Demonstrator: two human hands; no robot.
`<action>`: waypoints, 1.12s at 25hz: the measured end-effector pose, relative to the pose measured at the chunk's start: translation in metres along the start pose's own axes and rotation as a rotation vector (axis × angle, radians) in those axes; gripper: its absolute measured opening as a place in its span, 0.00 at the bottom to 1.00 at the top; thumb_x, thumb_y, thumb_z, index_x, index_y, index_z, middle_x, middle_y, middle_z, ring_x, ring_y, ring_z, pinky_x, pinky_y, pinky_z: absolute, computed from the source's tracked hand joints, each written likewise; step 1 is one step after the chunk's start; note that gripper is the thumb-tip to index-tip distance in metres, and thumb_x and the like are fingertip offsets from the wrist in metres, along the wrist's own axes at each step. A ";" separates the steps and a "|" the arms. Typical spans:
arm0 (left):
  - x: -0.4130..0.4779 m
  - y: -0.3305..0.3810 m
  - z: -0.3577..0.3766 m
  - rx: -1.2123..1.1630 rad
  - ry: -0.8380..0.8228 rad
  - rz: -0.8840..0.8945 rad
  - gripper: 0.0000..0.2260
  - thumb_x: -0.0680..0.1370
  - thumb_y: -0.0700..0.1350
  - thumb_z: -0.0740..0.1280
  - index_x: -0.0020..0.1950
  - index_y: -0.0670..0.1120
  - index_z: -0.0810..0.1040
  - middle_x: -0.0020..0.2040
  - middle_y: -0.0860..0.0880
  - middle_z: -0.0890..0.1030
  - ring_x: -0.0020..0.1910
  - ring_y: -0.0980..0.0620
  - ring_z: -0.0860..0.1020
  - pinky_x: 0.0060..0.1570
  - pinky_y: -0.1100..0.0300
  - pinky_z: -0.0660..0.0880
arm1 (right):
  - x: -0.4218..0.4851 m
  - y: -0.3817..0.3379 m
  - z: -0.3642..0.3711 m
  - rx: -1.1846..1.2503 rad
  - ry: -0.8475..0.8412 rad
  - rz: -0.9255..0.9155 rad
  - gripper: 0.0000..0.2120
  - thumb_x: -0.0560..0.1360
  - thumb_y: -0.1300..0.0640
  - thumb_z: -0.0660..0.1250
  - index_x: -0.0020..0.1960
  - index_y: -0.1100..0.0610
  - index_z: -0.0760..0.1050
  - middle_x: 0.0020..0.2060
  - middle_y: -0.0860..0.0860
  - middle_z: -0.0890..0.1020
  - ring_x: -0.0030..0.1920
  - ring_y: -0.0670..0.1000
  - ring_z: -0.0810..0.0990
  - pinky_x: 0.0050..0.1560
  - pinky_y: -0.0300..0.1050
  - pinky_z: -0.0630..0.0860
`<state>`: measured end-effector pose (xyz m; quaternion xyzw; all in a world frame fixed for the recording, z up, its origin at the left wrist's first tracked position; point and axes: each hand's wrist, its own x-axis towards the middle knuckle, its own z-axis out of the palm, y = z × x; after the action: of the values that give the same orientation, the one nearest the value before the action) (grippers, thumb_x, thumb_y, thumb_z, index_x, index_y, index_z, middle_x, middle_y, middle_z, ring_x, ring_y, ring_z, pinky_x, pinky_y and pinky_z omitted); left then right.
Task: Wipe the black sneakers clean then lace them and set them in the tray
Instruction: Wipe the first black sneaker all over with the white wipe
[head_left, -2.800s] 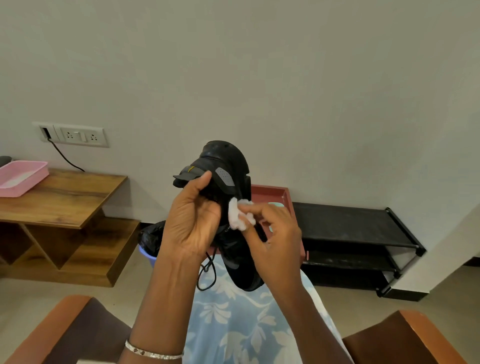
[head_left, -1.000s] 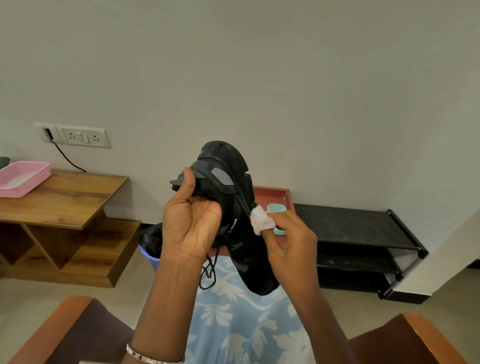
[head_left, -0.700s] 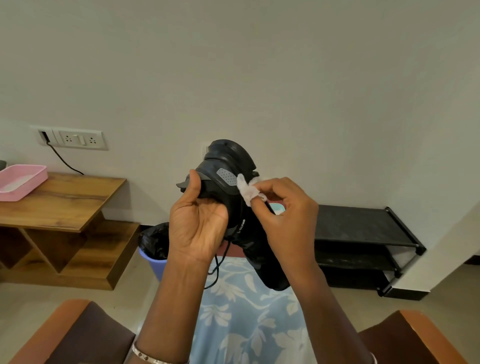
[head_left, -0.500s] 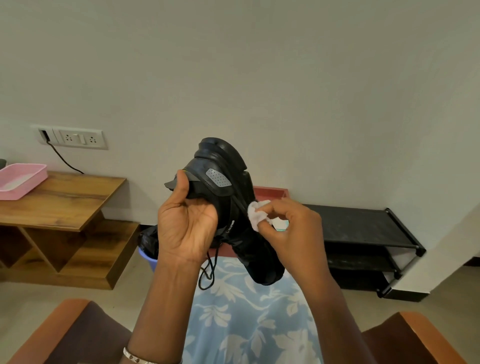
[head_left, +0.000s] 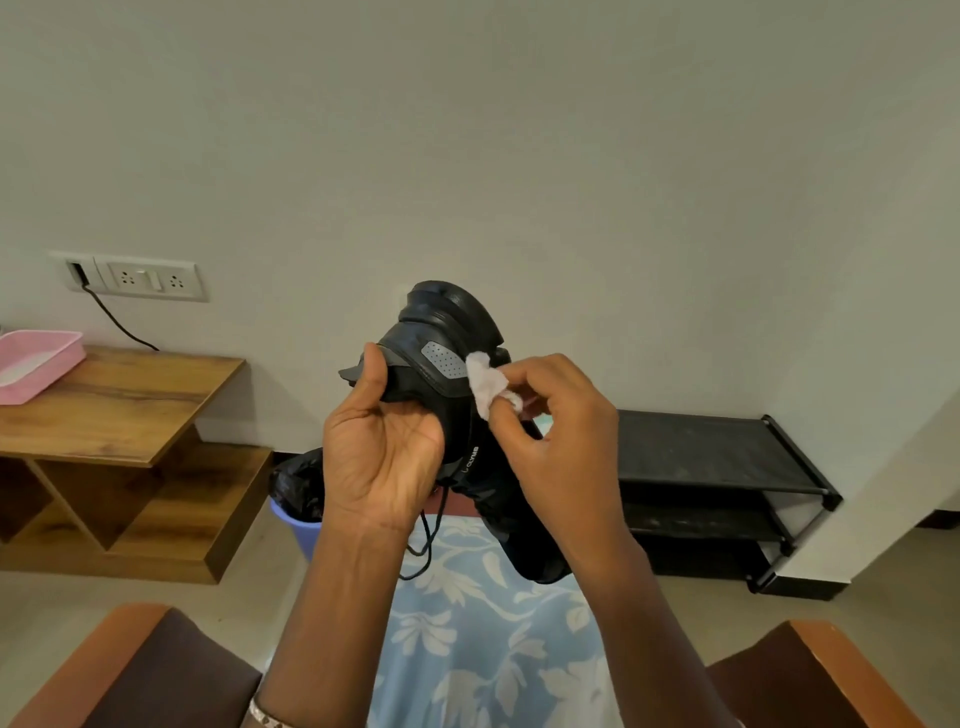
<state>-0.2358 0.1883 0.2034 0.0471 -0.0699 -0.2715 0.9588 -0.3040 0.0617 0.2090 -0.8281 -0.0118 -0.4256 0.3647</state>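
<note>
The left hand (head_left: 384, 457) holds the black sneaker (head_left: 452, 322) raised heel-up, its grip wrapped round the collar so the side faces the right hand (head_left: 561, 431). That grip pinches a white wipe (head_left: 485, 384) against the heel panel. A lace (head_left: 426, 540) dangles, seemingly unthreaded.

The sneaker (head_left: 452, 317) and right hand (head_left: 561, 452) hide most of the red tray (head_left: 460, 508); the left edge crops the pink basket (head_left: 57, 364).
</note>
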 end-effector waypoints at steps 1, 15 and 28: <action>0.001 0.003 -0.003 -0.017 0.008 0.017 0.28 0.73 0.44 0.71 0.72 0.39 0.71 0.71 0.37 0.74 0.72 0.37 0.70 0.76 0.44 0.59 | -0.005 0.005 -0.004 -0.021 -0.070 0.079 0.00 0.76 0.59 0.70 0.46 0.55 0.80 0.40 0.47 0.81 0.40 0.45 0.78 0.38 0.34 0.73; 0.002 -0.018 0.001 0.030 0.048 -0.066 0.24 0.79 0.46 0.65 0.72 0.37 0.70 0.69 0.34 0.74 0.70 0.37 0.72 0.75 0.44 0.61 | 0.019 0.002 -0.011 -0.084 0.019 -0.011 0.02 0.77 0.54 0.71 0.48 0.53 0.80 0.41 0.45 0.80 0.41 0.44 0.79 0.38 0.34 0.74; 0.005 -0.018 -0.005 0.002 0.037 -0.058 0.24 0.78 0.45 0.67 0.72 0.37 0.70 0.70 0.35 0.73 0.71 0.36 0.71 0.76 0.43 0.60 | 0.024 0.002 -0.017 -0.014 0.007 0.056 0.05 0.75 0.61 0.70 0.45 0.52 0.79 0.43 0.44 0.80 0.45 0.44 0.80 0.41 0.31 0.75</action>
<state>-0.2398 0.1703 0.1968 0.0552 -0.0509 -0.2983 0.9515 -0.3001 0.0428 0.2320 -0.8292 0.0160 -0.4182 0.3707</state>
